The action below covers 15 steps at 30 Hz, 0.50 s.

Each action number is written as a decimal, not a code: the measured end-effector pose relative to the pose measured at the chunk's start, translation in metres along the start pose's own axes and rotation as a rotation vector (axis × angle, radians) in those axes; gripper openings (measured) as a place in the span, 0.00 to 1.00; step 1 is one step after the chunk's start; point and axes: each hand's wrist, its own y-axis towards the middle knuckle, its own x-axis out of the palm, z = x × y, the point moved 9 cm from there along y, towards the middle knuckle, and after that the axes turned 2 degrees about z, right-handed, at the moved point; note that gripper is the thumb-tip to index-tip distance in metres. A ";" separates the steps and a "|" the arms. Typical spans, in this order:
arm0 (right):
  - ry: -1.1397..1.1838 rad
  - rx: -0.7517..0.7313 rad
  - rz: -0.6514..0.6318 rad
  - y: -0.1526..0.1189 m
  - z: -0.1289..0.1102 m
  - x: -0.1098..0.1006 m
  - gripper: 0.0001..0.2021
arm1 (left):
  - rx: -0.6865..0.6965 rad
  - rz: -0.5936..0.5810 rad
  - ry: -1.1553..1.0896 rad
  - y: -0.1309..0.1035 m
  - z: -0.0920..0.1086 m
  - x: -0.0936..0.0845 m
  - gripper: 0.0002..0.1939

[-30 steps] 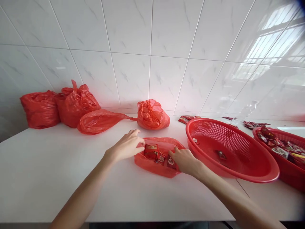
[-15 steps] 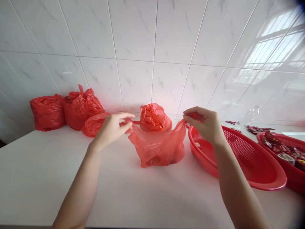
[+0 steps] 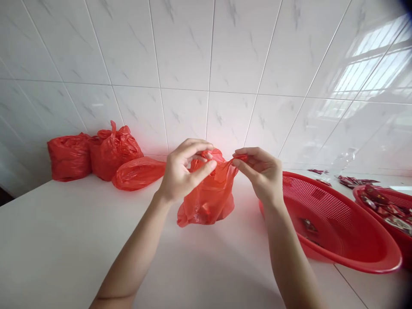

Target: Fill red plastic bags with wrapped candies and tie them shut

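Newly drawn together, the left hand (image 3: pixel 183 171) and right hand (image 3: pixel 265 175) are gathering in the front red bag (image 3: pixel 209 204) beneath them. The right hand's grip is pinching its top; the left's hold is unclear.

On the white table (image 3: pixel 96 244) stands a large red perforated basket (image 3: pixel 334 201), and well to the left of this basket are two filled red bags (image 3: pixel 98 156) and one flattened red bag (image 3: pixel 138 174), behind it small packets (image 3: pixel 355 182) and a clear bottle (image 3: pixel 347 159), and at its right a red tub (image 3: pixel 406 246).
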 end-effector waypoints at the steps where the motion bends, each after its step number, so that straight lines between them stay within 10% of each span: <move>1: 0.032 0.008 -0.023 -0.002 0.000 0.006 0.09 | 0.001 -0.038 0.032 0.000 0.001 0.009 0.16; 6: 0.131 0.032 -0.140 -0.009 0.001 0.021 0.10 | -0.097 -0.168 0.114 -0.004 -0.011 0.035 0.21; 11: 0.058 0.035 -0.149 -0.004 0.005 0.010 0.15 | -0.134 -0.164 0.093 0.005 -0.020 0.031 0.13; 15: -0.053 0.135 -0.390 -0.009 0.020 0.028 0.27 | -0.087 -0.135 0.100 0.018 -0.013 0.024 0.12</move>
